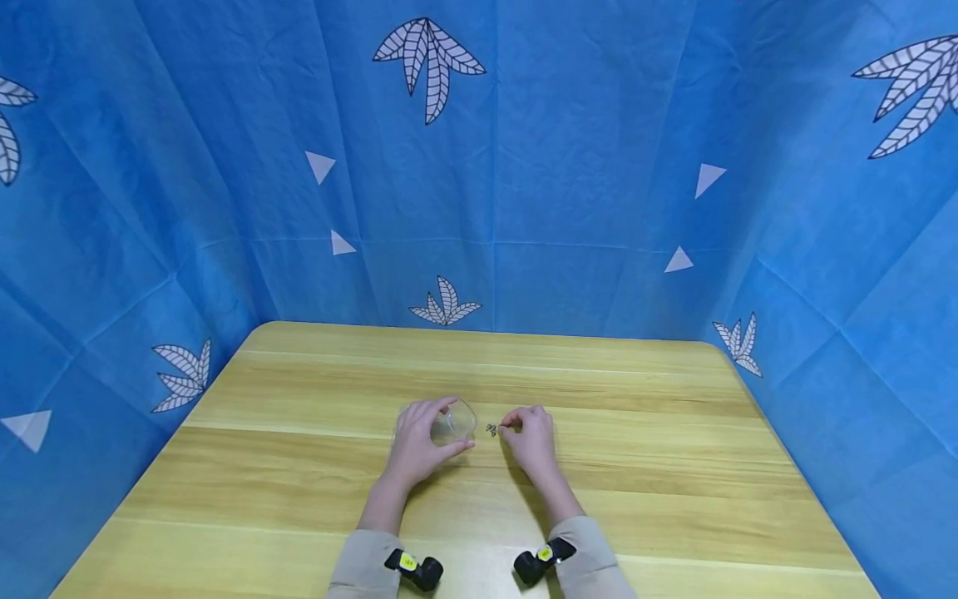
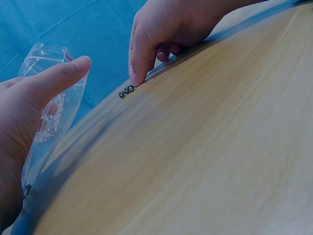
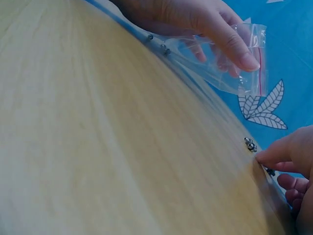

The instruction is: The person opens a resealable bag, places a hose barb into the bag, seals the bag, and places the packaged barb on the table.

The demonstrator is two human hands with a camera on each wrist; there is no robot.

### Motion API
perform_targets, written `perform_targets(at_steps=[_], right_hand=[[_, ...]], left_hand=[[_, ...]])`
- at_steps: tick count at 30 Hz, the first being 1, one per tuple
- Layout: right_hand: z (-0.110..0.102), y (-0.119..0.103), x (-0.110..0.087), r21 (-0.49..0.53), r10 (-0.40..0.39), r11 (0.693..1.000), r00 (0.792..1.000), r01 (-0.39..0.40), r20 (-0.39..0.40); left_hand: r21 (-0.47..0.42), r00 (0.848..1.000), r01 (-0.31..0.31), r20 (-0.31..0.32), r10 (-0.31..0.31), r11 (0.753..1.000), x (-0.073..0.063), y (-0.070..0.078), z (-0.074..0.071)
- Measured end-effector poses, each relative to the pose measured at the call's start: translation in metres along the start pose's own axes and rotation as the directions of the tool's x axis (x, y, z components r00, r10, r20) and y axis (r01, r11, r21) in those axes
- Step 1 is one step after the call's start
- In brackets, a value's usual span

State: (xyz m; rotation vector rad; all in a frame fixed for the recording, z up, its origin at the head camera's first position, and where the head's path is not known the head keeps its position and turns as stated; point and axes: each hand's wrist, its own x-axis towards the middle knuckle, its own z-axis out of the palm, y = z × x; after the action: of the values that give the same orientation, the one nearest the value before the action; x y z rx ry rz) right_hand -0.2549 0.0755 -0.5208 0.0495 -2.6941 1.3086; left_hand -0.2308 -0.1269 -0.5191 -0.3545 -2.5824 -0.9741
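Two bare hands at work over a pale wooden table [image 1: 636,399], seen from the wearer's side. The left hand [image 1: 421,441] grips a clear bag [image 1: 455,423] above the near-middle of the tabletop, its thumb [image 2: 68,76] lying along one face and the fingers curled about the other side; thumb and fingertips stand well apart, with the plastic between them. The bag is tilted, its mouth, marked by a red seal line [image 3: 261,71], facing the right hand [image 1: 533,437]. A few small dark pieces [image 3: 165,49] lie low inside the bag, toward its closed end. Just beyond the mouth, a small cluster of metal rings [image 1: 491,430] rests on the wood between the two hands. The right hand is lowered beside this cluster, thumb and forefinger drawn close together at the table surface, the other fingers curled under; whether the tips pinch a ring cannot be told. Both forearms wear light sleeves [image 1: 595,561], each with a black wrist camera [image 1: 428,574] bearing a yellow label. A blue cloth [image 1: 569,125] surrounds the far edge and both sides, printed with white leaves [image 1: 430,62] and pale triangles [image 1: 320,166].
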Motion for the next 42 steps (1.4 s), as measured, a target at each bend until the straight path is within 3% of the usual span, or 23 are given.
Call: perform_targets(at_steps=[19,42], right_hand=[[0.000,-0.005,-0.004,-0.104,-0.039,0.994,0.999,0.040,0.010],[-0.013,-0.016,-0.003,0.053,-0.013,0.999,1.000,0.012,0.021]], left_hand=[[-0.001,1.000,-0.005,-0.012,0.005,1.000,0.000,0.000,0.001],[0.009,1.000,-0.004,-0.016,0.004,1.000,0.000,0.000,0.002]])
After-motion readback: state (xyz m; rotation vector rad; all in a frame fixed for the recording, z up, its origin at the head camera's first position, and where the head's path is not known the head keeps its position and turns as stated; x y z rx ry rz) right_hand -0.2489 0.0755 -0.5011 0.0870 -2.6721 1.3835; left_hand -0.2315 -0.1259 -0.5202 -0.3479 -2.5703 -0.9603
